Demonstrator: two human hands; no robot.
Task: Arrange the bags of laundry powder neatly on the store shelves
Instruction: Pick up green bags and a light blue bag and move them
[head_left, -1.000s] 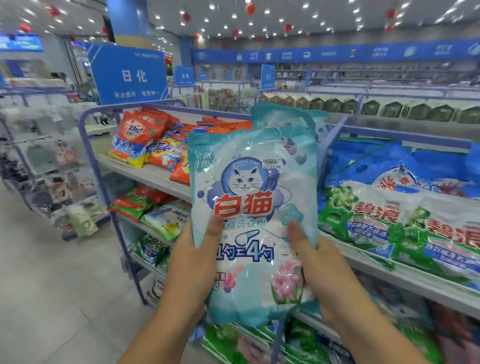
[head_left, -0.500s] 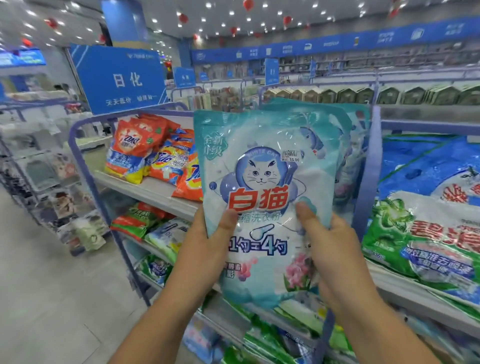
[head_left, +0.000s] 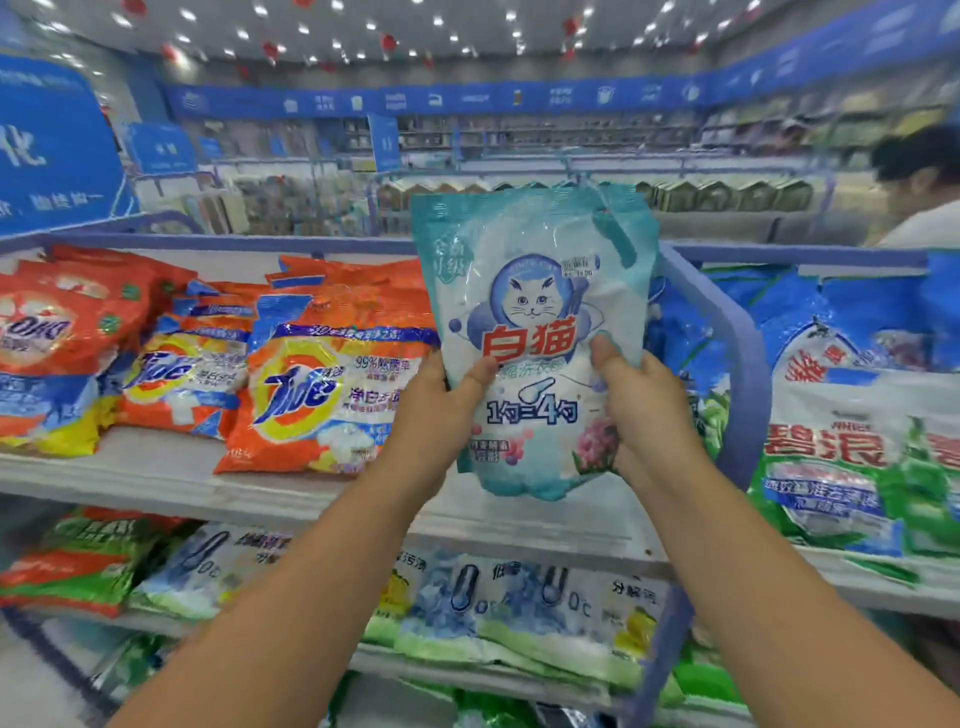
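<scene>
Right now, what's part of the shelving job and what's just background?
Job: pale teal cat-logo powder bag, gripped by left hand and right hand; orange Tide bags; grey top shelf.
Background: blue hanging sign; person at right.

Pale teal bag (head_left: 535, 332), held upright in both hands: red characters "白猫" under cartoon cat face; below, blue "1勺=4勺"; small price sticker near top right, digits too blurred to read.

Orange bag (head_left: 332, 384) lying on upper shelf (head_left: 156, 475): blue "Tide" logo on yellow swirl, "99%" beside it.

Second orange bag (head_left: 182, 374) to its left: "Tide" again.

Green and white bag (head_left: 841, 457) at right: red "碧浪".

Bags on lower shelf (head_left: 519, 603): large "0°C".

Blue hanging sign (head_left: 47, 150), far left: white "化", rest cut off.
</scene>
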